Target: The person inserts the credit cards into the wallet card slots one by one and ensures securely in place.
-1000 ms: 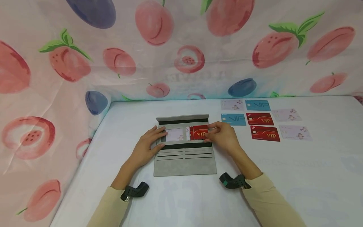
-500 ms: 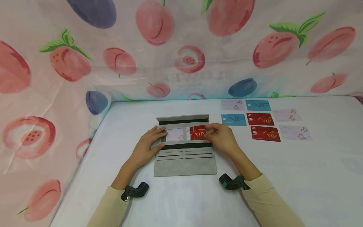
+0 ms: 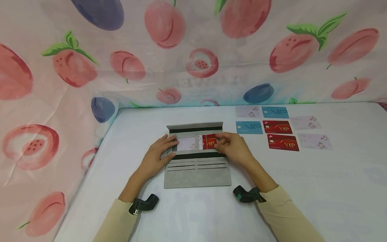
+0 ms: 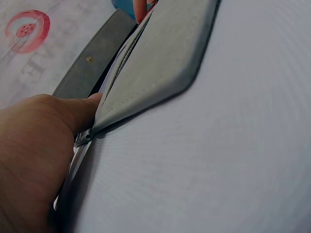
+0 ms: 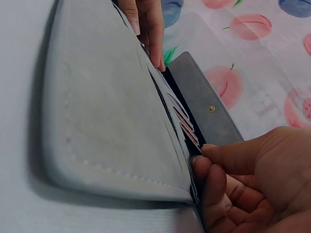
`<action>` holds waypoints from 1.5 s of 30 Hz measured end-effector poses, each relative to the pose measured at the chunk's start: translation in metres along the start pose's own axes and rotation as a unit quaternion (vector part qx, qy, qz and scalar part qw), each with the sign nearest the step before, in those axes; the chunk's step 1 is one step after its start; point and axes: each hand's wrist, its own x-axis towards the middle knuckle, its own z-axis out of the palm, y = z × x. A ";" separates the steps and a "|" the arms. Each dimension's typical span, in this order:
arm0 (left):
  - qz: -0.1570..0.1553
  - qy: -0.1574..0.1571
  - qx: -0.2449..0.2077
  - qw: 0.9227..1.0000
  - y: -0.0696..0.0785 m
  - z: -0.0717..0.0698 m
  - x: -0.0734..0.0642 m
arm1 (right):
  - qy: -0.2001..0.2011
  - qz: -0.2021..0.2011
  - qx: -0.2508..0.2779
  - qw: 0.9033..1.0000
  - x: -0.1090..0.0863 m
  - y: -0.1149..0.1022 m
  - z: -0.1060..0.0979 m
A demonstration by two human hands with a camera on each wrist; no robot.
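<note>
Our right hand (image 3: pixel 234 146) has slid a tiny bit to the left, and the red card (image 3: pixel 208 142) it pinches has gone along, so we see less red now. We hold the right end of that card with thumb and fingers close together. It lies at the right pocket on the far half of our gray wallet (image 3: pixel 197 178); how deep it sits, we cannot tell. Our left hand (image 3: pixel 155 154) stays on the wallet's left edge, fingers long and a bit apart. Just beside those fingers, a pale card (image 3: pixel 186 144) shows in the left pocket. We see the wallet unfolded on the white table (image 3: pixel 302 201), with a gold snap (image 4: pixel 89 59) on its far flap. To the far right we have seven loose cards (image 3: pixel 282 142): two blue, two red and three pale. Behind them hangs a peach cloth (image 3: pixel 169 65).
</note>
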 end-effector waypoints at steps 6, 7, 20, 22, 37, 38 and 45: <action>-0.006 -0.002 0.000 1.000 0.001 -0.001 0.000 | -0.011 -0.008 -0.011 1.000 0.000 0.000 0.000; -0.006 -0.002 0.000 1.000 0.001 -0.001 0.000 | -0.012 -0.009 -0.012 1.000 0.000 -0.001 0.000; 0.006 0.002 -0.012 1.000 0.001 -0.001 0.000 | -0.003 -0.021 -0.027 0.999 0.000 -0.003 0.005; 0.006 0.002 -0.011 1.000 0.000 0.000 0.000 | -0.001 -0.022 -0.029 0.999 0.000 -0.005 0.006; -0.004 -0.006 -0.025 1.000 -0.002 0.000 0.001 | 0.011 -0.047 -0.029 0.998 0.001 -0.009 0.017; -0.006 -0.008 -0.026 1.000 -0.002 0.000 0.000 | 0.011 -0.048 -0.029 0.998 0.001 -0.010 0.018; -0.006 -0.012 -0.027 1.000 -0.001 -0.001 0.001 | 0.010 -0.055 -0.038 0.998 0.002 -0.012 0.022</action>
